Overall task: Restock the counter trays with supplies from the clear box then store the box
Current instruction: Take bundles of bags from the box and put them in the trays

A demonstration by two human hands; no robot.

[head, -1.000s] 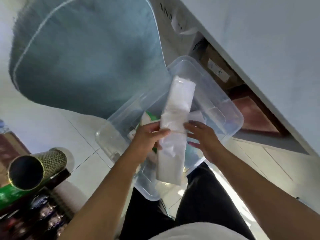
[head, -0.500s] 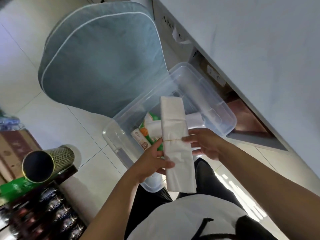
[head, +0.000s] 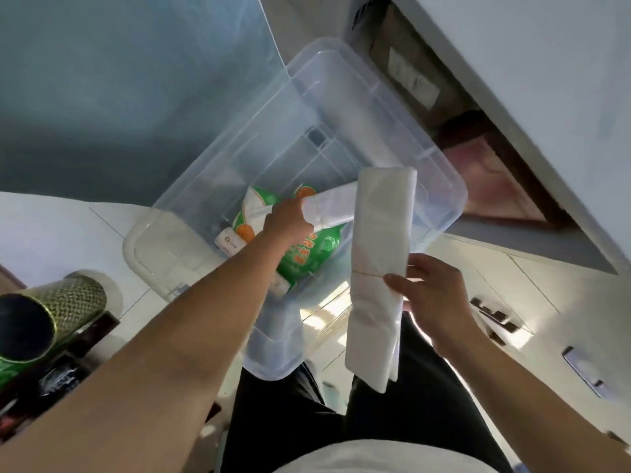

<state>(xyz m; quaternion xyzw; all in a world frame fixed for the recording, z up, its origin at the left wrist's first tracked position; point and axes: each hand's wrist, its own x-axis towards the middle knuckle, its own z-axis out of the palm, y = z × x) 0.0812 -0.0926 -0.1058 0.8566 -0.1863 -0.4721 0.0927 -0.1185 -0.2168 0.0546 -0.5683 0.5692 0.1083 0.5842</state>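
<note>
Pulling supplies out of the clear rectangular plastic box [head: 440, 186] on the floor, at 12 o'clock from the person.

Right hand [head: 432, 295] is pinching a long white banded stack of folded bags [head: 379, 254] clear of the box. Left hand [head: 288, 221] is curling around a second white roll [head: 333, 206] lying on a green-and-orange printed packet [head: 307, 257]. Judgement: grip the roll mid-length and lift straight up, so the packet underneath is not dragging.
</note>
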